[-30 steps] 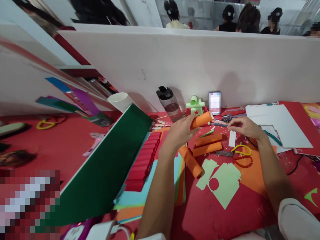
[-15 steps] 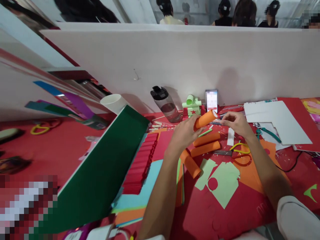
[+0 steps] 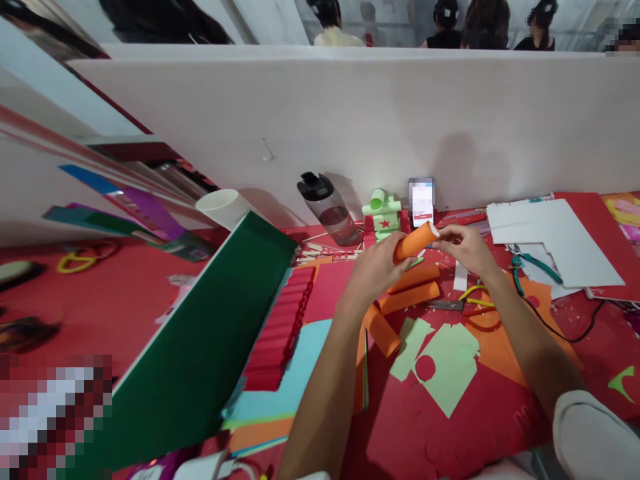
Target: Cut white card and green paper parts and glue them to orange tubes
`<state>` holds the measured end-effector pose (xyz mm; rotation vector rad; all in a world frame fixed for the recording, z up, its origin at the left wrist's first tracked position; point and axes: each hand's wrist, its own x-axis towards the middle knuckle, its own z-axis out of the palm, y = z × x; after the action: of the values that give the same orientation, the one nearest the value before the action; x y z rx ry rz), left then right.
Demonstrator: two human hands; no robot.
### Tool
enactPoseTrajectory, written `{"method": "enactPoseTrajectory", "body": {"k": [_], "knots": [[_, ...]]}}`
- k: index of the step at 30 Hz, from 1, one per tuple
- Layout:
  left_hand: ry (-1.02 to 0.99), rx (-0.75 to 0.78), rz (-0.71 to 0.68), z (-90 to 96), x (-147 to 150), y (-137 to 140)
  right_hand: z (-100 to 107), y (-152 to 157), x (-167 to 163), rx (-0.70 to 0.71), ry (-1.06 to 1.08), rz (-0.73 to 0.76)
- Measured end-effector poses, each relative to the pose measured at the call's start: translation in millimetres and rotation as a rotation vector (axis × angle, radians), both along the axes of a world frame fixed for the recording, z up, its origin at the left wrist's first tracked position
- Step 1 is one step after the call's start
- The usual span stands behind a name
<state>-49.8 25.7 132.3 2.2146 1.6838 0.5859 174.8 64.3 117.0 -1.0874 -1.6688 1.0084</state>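
My left hand (image 3: 379,265) is wrapped around an orange paper tube (image 3: 416,241), raised above the table and tilted up to the right. Its white-looking end faces my right hand (image 3: 466,248), whose fingers are pinched together right at that end. Whether they hold something small there, I cannot make out. Beneath the hands lie more orange paper tubes (image 3: 411,298), one of them (image 3: 383,331) set at a slant. Scissors (image 3: 450,305) with yellow and red handles rest to their right, beside a white strip (image 3: 460,275).
Light green paper (image 3: 453,367) lies in front. A green board (image 3: 200,347) leans at the left, by folded red paper (image 3: 280,333). Behind stand a bottle (image 3: 330,210), a green paper model (image 3: 385,217) and a phone (image 3: 422,200). Pliers (image 3: 537,263) and white board (image 3: 550,240) are right.
My right hand has moved left, bringing its pinched fingers to the end of the orange tube. The left hand keeps its hold on the tube, which has shifted slightly in view.
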Motion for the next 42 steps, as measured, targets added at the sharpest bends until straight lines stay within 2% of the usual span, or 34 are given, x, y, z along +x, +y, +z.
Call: {"method": "enactPoseTrajectory", "body": {"k": [7, 13, 19, 25, 29, 33, 38, 42], "knots": [[-0.02, -0.013, 0.035, 0.3, 0.6, 0.5, 1.6, 0.0, 5.2, 0.02, 0.105, -0.005], [0.038, -0.012, 0.055, -0.3, 0.6, 1.5, -5.1, 3.8, 7.2, -0.042, 0.223, -0.021], [0.081, 0.003, 0.047, -0.1, 2.1, 0.7, -2.8, 2.6, 5.2, -0.051, 0.263, -0.107], [0.087, 0.006, 0.043, 0.0, 2.6, 0.8, -3.3, 5.0, 7.2, 0.079, 0.253, -0.172], [0.077, -0.006, 0.042, -0.7, 2.4, 1.4, -4.9, 4.6, 8.5, 0.102, 0.288, -0.091], [0.074, -0.017, 0.042, 0.5, 2.9, 1.0, -5.2, 1.8, 6.5, 0.05, 0.268, -0.077], [0.07, -0.01, 0.056, 2.0, 2.4, 0.3, -1.7, 0.4, 5.6, 0.089, 0.166, -0.131], [0.065, 0.006, 0.055, 1.0, 0.9, 0.7, 2.2, -0.5, 5.8, 0.04, 0.079, -0.077]]}}
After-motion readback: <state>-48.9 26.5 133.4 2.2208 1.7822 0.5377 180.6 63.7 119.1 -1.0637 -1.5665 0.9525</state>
